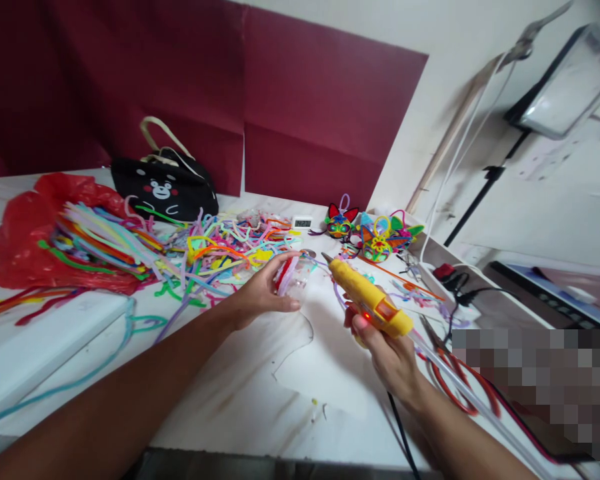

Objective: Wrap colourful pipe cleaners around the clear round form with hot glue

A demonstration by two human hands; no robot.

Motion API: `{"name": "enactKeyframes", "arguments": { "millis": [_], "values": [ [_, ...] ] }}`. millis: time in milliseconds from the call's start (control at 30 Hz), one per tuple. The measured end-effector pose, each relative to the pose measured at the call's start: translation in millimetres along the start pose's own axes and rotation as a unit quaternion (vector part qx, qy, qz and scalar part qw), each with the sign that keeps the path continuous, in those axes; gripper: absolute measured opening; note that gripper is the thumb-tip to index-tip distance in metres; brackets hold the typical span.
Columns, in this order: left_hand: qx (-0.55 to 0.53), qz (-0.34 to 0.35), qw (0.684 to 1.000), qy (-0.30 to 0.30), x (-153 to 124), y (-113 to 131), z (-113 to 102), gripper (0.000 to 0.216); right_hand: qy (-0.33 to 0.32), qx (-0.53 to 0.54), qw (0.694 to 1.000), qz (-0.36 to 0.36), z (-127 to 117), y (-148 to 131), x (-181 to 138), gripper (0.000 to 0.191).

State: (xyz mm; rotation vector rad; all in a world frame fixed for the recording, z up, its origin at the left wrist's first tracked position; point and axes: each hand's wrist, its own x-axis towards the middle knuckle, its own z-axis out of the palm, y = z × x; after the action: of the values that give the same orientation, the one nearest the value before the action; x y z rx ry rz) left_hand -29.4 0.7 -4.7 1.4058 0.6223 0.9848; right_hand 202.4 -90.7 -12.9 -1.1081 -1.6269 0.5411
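A small clear plastic cup-like piece (300, 285), banded with red and pale pink pipe cleaner, is gripped in my left hand (267, 290) between thumb and fingers. My right hand (383, 347) is wrapped round a yellow hot glue gun (367, 293) with a lit red light. A long clear glue stick (460, 383) sticks out of its back end. The gun's nozzle points up and left, close to the clear piece but apart from it. Both hands are above the white table (240, 400).
Loose pipe cleaners (220, 250) spread across the table's left and middle, some in a red plastic bag (25, 233). Finished colourful cat-face ornaments (377, 243) stand at the back right. Red-handled scissors (450, 373) lie near my right forearm. A black bag (165, 187) and small digital clock (303, 223) stand behind.
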Motion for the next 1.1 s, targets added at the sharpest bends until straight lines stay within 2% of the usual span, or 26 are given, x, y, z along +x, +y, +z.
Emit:
{"name": "enactKeyframes", "arguments": {
  "millis": [267,533,633,767,933,1100],
  "values": [
    [-0.014,0.000,1.000,0.014,1,-2,-2,0.074,-0.016,-0.004,0.999,-0.043,1,-5,0,0.013],
    [0.075,0.064,0.995,0.012,1,3,-9,0.063,-0.068,-0.020,0.995,-0.064,1,-1,-1,0.009],
    [0.140,0.091,0.986,0.013,2,5,-11,0.065,-0.077,-0.024,0.994,-0.072,2,-2,-1,0.010],
    [0.160,0.090,0.983,0.027,4,2,-14,0.080,-0.089,-0.032,0.993,-0.076,3,-6,-1,0.012],
    [0.173,0.088,0.980,0.035,4,-2,-16,0.066,-0.104,-0.038,0.990,-0.084,4,-11,-2,0.008],
    [0.181,0.096,0.978,0.024,5,-3,-17,0.067,-0.099,-0.061,0.990,-0.077,4,-10,-3,0.005]
  ]
}}
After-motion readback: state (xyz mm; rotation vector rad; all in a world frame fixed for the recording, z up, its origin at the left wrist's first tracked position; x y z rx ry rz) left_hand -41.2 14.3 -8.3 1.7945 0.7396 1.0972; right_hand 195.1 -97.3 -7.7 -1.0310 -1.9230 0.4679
